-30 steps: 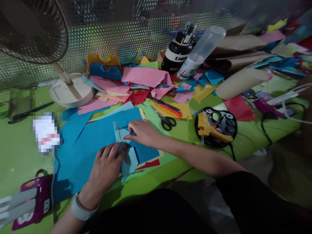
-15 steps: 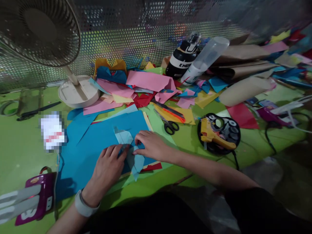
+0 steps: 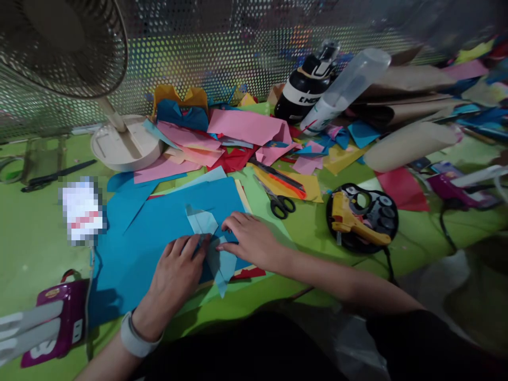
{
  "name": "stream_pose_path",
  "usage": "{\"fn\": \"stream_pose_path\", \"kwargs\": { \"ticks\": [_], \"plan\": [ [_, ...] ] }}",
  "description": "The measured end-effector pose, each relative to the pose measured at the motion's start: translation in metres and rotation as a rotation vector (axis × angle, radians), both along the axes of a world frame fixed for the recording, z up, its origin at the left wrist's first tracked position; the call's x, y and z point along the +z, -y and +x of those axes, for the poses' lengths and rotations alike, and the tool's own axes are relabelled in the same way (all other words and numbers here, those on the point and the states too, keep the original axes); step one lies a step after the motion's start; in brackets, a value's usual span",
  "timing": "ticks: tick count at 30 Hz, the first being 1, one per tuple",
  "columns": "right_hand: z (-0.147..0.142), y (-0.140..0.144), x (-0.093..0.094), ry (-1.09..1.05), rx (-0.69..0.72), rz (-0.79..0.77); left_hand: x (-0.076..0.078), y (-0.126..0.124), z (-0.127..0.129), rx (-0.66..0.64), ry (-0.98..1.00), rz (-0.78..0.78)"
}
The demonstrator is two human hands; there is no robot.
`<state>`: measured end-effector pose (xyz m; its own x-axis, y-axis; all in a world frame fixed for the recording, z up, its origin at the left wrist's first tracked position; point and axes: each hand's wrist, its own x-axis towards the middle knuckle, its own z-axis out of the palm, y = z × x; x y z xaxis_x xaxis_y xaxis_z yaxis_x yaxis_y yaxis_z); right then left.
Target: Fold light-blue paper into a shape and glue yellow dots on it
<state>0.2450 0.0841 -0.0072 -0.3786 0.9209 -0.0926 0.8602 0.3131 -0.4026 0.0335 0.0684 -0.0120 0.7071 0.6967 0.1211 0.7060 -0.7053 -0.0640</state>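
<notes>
Pressing down on a folded pale blue paper (image 3: 210,241), both hands lie flat with no closed grip. The left hand (image 3: 174,275) holds its lower side, fingers spread. The right hand (image 3: 250,241) pins the fold with its fingertips (image 3: 222,246). The paper sits on a big blue sheet (image 3: 159,233) on the green surface (image 3: 32,248). The fold could slip crooked if 1 hand lifts, because the sheet below is smooth and loose. Scissors (image 3: 280,201) and a yellow glue gun (image 3: 353,219) lie near the right arm, so a wide sweep could knock them. Since 1 second ago, the right hand has slid down the fold toward the left hand.
</notes>
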Motion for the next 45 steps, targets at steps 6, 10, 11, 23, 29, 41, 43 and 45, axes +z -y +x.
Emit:
{"fn": "stream_pose_path", "kwargs": {
  "ticks": [6, 10, 11, 23, 29, 41, 43, 45],
  "plan": [
    [0.000, 0.003, 0.000, -0.016, 0.001, -0.035, 0.001, 0.001, 0.001, -0.001, -0.011, -0.003],
    [0.000, 0.004, -0.001, -0.027, 0.008, -0.050, 0.000, 0.001, 0.001, 0.004, 0.005, 0.008],
    [0.000, 0.004, -0.002, -0.024, 0.004, -0.037, 0.000, 0.001, 0.001, 0.003, 0.007, 0.010],
    [0.004, 0.011, -0.005, -0.036, 0.026, 0.007, 0.006, 0.000, -0.001, -0.044, 0.111, 0.018],
    [0.002, 0.012, -0.006, -0.066, 0.021, 0.000, 0.010, 0.001, -0.002, -0.067, 0.067, 0.026],
    [0.002, 0.012, -0.008, -0.104, 0.010, -0.022, 0.010, 0.002, 0.000, -0.059, 0.072, 0.035],
    [0.001, 0.011, -0.007, -0.109, 0.007, -0.054, 0.011, 0.002, 0.001, -0.052, 0.062, 0.030],
    [0.001, 0.009, -0.004, -0.120, 0.002, -0.087, 0.012, 0.002, 0.001, -0.046, 0.053, 0.026]
  ]
}}
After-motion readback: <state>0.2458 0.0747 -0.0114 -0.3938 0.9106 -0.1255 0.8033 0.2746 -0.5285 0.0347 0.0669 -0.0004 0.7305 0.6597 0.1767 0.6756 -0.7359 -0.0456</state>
